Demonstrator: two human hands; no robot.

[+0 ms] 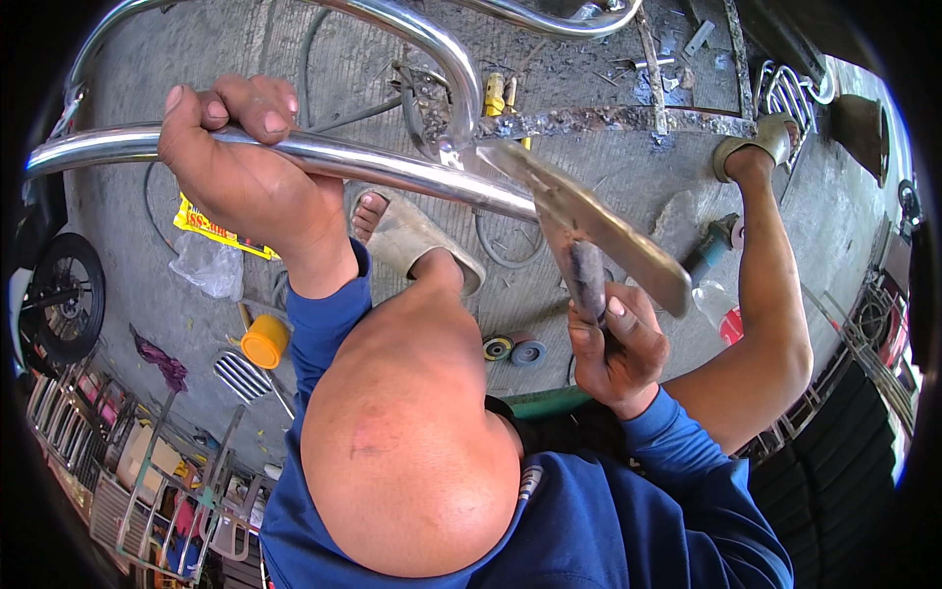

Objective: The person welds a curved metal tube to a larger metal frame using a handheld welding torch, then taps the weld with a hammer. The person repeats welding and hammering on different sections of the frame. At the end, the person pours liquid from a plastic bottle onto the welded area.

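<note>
My left hand (240, 167) is wrapped round a shiny, gently curved metal tube (383, 165), with the thumb and fingers closed over it. My right hand (620, 348) grips the short dark handle of a flat, worn tan plate-like tool (618, 231), whose exact kind I cannot make out. The tool slants in front of the tube's right end and hides part of it. Just above, another bent shiny tube (432, 39) comes down to a bright joint close to the held tube; I cannot tell whether they touch.
A rusty metal frame (589, 120) lies at the far side, near a yellow tool (496, 93). An angle grinder (711, 245) rests beside my right leg. Grinding discs (528, 352), an orange cup (265, 341), a yellow packet (221, 228) and cables lie on the concrete floor (549, 294). A wheel (67, 302) stands left.
</note>
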